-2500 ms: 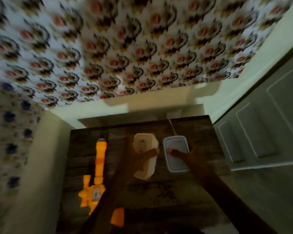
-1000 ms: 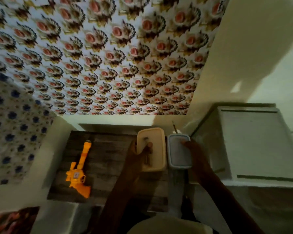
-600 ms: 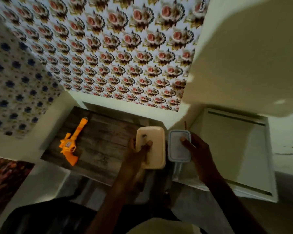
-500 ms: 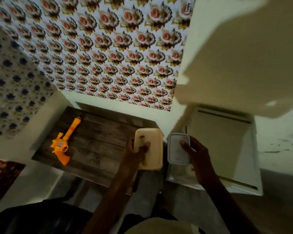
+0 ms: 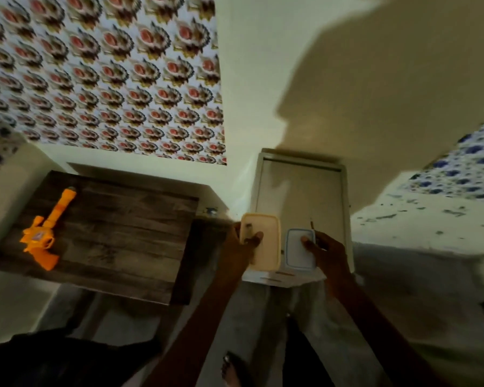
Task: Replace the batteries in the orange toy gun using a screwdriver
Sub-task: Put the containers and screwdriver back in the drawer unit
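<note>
the left hand (image 5: 236, 254) grips a beige plastic tub (image 5: 267, 247) at centre frame, thumb curled over its rim. just beside it, not touching, the right hand (image 5: 327, 251) holds a smaller white, blue-edged container (image 5: 296, 256), thumb on top. the orange toy gun (image 5: 46, 231) lies well apart at left on the dark wooden table (image 5: 129, 241).

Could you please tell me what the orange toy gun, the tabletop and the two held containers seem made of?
The orange toy gun looks like moulded plastic: uniform bright colour. The tabletop is dark wood or wood-look laminate; plank grain shows. The cream container in the left hand and the white blue-rimmed container in the right hand are probably matt plastic, smooth with rounded corners.
</note>
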The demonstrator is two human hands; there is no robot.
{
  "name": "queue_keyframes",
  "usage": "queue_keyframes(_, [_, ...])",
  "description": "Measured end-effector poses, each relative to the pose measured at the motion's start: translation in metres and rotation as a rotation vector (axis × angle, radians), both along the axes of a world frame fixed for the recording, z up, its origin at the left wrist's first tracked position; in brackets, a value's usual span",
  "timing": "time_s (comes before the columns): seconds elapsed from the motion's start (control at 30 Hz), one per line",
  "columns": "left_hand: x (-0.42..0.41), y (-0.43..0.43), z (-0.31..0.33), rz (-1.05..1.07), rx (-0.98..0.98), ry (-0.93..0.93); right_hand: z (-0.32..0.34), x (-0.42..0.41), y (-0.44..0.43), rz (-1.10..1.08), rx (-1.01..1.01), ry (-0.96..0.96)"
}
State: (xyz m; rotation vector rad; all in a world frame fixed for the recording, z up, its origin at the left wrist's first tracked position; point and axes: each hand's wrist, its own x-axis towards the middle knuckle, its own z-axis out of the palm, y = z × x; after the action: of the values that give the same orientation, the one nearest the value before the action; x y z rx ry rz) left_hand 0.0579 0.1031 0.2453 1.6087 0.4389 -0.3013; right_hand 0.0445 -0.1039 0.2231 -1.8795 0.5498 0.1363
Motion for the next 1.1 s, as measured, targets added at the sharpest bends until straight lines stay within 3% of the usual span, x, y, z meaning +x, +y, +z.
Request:
queue_keyframes(0.1, [0.018, -0.037, -0.026, -0.033, 0.052, 0.037, -0.025, 0.017, -0.035, -0.001, -0.021, 0.041])
queue_keyframes(0.27, [0.045, -0.085, -0.057, -0.019, 0.308, 0.042, -0.068, 0.05, -0.079, 0.05, -0.032, 0.078])
queue_keyframes(0.43, [0.059, -0.095, -0.073, -0.017, 0.506, 0.034, -0.079, 0.072, -0.085, 0.167, -0.208, 0.029])
queue_keyframes(0.67, [0.084, -0.095, -0.094, 0.061, 0.581, 0.02, -0.097, 0.09, -0.085, 0.311, -0.339, -0.077])
queue_keyframes(0.93, [0.081, -0.103, -0.093, 0.198, 0.626, 0.016, -0.098, 0.085, -0.116, 0.28, -0.348, -0.01])
queue_keyframes(1.1, [0.042, -0.107, -0.099, 0.377, 0.732, -0.014, -0.098, 0.088, -0.119, 0.381, -0.389, 0.045])
